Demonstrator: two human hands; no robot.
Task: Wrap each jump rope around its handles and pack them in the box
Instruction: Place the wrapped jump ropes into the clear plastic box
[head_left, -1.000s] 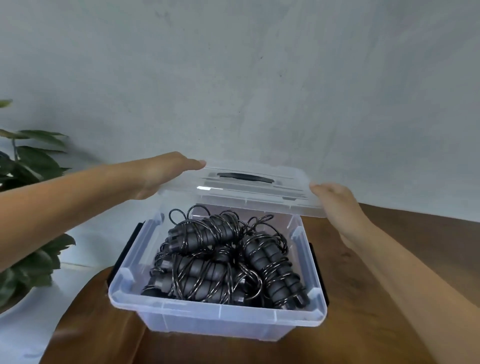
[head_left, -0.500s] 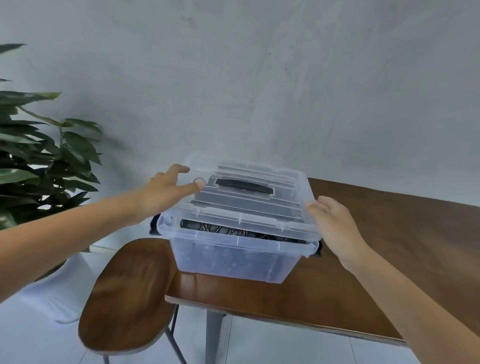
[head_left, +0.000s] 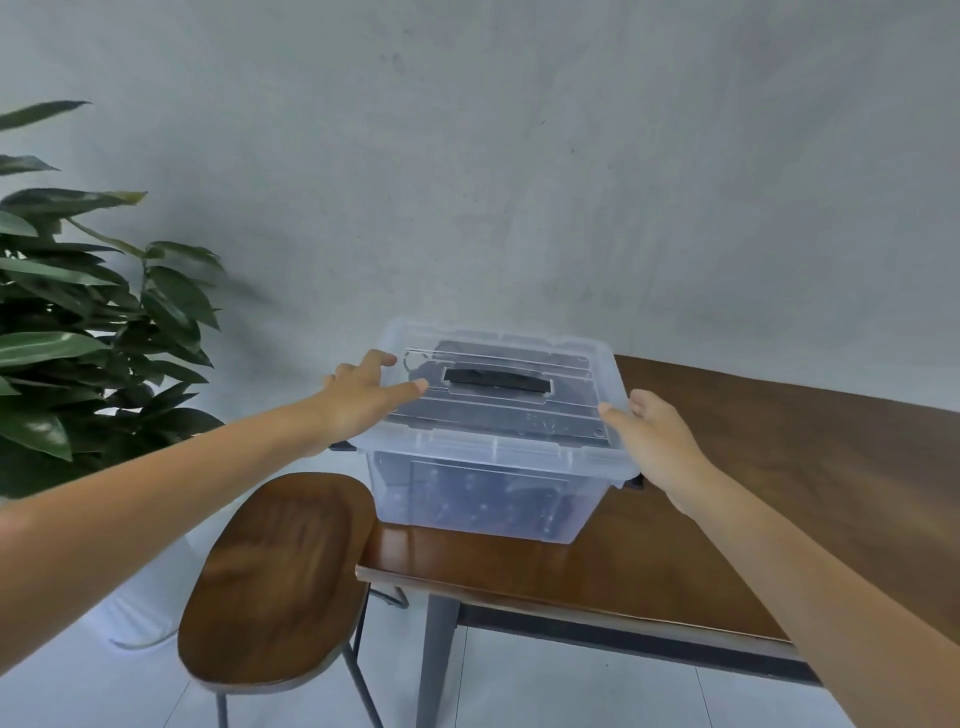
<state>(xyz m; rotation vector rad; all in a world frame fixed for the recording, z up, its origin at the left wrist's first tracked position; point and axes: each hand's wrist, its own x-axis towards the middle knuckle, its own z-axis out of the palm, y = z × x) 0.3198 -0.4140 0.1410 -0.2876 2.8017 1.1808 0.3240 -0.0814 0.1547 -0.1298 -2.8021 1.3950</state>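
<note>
Head view: nearest, a wooden stool (head_left: 275, 577) stands beside the worktop (head_left: 727, 545). On its corner sits the clear storage box (head_left: 488, 493), between both hands. The left hand (head_left: 363, 400) lies spread on the lid (head_left: 519, 410); the right hand (head_left: 654, 441) presses the lid's right edge, fingers straight. The lid, half raised a second ago, now sits closed over the jump ropes (head_left: 467, 499).

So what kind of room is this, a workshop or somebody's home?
Probably a home or small office corner: a wooden table against a plain wall, a wooden stool beside it, and a leafy potted plant.
</note>
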